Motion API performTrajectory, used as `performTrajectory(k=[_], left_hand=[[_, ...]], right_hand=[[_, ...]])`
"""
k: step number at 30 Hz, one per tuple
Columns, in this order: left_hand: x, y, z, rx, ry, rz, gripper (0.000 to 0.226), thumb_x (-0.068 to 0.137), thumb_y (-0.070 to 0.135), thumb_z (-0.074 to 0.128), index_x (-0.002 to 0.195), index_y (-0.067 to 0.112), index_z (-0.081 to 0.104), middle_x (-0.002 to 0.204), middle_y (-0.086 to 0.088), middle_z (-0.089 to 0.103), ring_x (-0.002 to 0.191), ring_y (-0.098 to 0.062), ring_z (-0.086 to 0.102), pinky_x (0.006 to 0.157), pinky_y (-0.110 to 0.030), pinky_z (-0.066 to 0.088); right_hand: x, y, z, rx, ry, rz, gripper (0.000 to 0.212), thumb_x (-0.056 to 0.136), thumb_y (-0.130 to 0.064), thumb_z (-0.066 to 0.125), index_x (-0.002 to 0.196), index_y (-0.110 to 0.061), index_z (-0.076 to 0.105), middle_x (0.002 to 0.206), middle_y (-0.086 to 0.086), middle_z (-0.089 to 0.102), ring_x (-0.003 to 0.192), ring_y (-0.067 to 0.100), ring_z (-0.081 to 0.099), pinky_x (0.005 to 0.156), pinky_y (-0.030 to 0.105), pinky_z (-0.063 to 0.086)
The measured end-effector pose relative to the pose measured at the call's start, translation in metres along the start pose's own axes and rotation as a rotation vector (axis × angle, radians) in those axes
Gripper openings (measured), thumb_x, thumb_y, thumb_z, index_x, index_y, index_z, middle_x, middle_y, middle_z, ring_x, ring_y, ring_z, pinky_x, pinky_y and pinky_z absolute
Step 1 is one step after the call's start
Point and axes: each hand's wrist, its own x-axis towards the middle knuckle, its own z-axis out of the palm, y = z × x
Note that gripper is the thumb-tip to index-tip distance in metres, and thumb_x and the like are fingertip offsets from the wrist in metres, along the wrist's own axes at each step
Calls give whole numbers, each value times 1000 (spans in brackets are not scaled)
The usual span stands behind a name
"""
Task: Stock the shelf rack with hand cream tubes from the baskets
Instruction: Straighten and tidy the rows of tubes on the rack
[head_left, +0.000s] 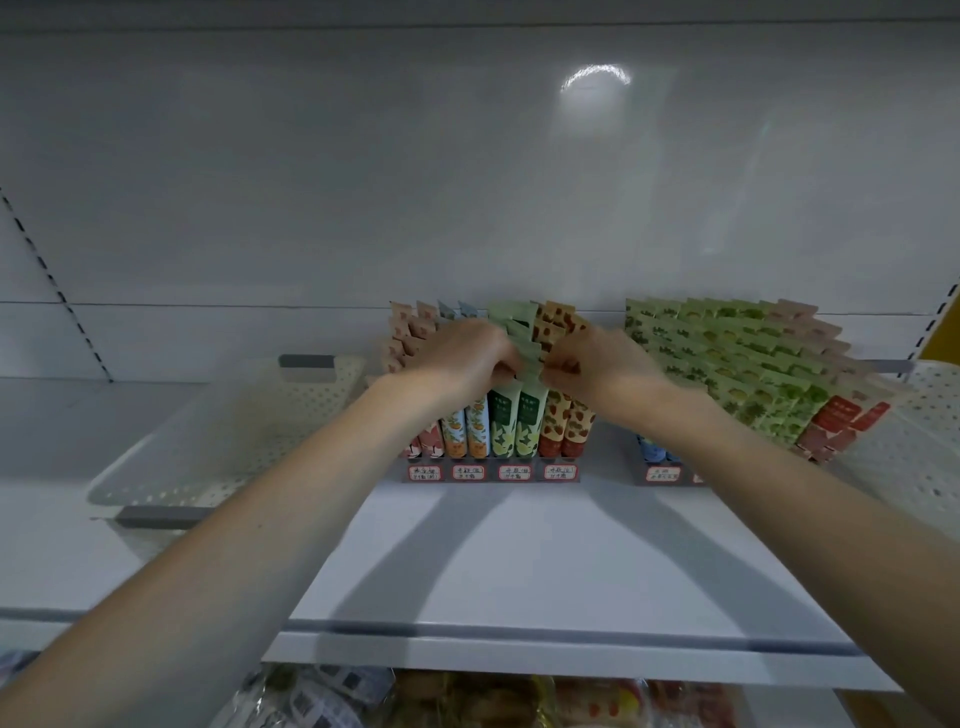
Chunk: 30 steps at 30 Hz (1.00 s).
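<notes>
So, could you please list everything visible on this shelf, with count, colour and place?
pink hand cream tubes: two columns, pink, middle rack, leftmost
orange hand cream tubes: two columns, orange and blue, next
green hand cream tubes: two columns, green, next
strawberry hand cream tubes: two columns, red print, rightmost
right rack tubes: many, mostly green, some red, right
price labels: at least five, red-bordered, rack fronts
left basket: one, cream, perforated, left
right basket: one, white, right edge
shelf: one, white
packaged goods: several, mixed, below
left hand: pinches green tops
right hand: pinches strawberry tops
</notes>
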Motion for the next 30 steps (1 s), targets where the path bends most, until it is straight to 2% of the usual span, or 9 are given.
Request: performTrajectory(k=[3, 9, 17, 20, 23, 26, 30], left_hand=[[5, -1, 4, -10, -28, 14, 23, 90, 7, 59, 107, 18, 71, 108, -2, 68, 101, -23, 60, 92, -31, 45], [10, -5, 6, -26, -8, 25, 24, 91, 3, 57, 107, 14, 70, 112, -5, 68, 105, -23, 61, 94, -33, 46], [11, -7, 7, -34, -9, 45, 24, 90, 2, 56, 108, 12, 70, 114, -6, 67, 107, -22, 60, 95, -33, 45], [11, -8, 3, -62, -16, 46, 24, 90, 2, 56, 107, 12, 71, 111, -4, 68, 104, -21, 61, 89, -28, 44], [10, -14, -11, -121, 63, 35, 20, 91, 6, 56, 105, 9, 70, 107, -5, 69, 99, -19, 62, 83, -23, 40], [13, -21, -21, -103, 121, 17, 19, 90, 7, 57, 104, 7, 71, 106, -7, 69, 98, -21, 61, 85, -26, 42], [22, -25, -17, -54, 37, 28, 20, 89, 9, 59, 106, 9, 70, 109, -5, 68, 99, -21, 61, 83, -24, 41]], right_hand=[[5, -3, 6, -60, -15, -3, 21, 95, -25, 50, 102, -14, 67, 97, 6, 66, 86, 24, 61, 66, 29, 43], [11, -2, 14, -82, -8, -3, 20, 93, -19, 52, 104, -15, 68, 103, 6, 67, 92, 25, 62, 79, 39, 53], [12, 0, 14, -83, -19, -5, 20, 93, -16, 50, 103, -16, 67, 101, 6, 67, 90, 25, 62, 74, 36, 52], [11, 0, 11, -45, -31, -11, 18, 92, -15, 51, 100, -14, 68, 98, 5, 67, 87, 24, 62, 75, 36, 52], [13, 2, 2, 34, -1, -20, 20, 92, -14, 50, 93, -9, 70, 91, 5, 68, 81, 22, 62, 74, 36, 54], [20, 8, -10, 124, 74, -20, 18, 91, -10, 53, 96, -7, 69, 87, 1, 63, 77, 18, 59, 76, 34, 54], [30, 11, -11, 108, 51, -57, 17, 89, -9, 54, 95, -6, 69, 91, 3, 63, 77, 16, 56, 74, 32, 51]])
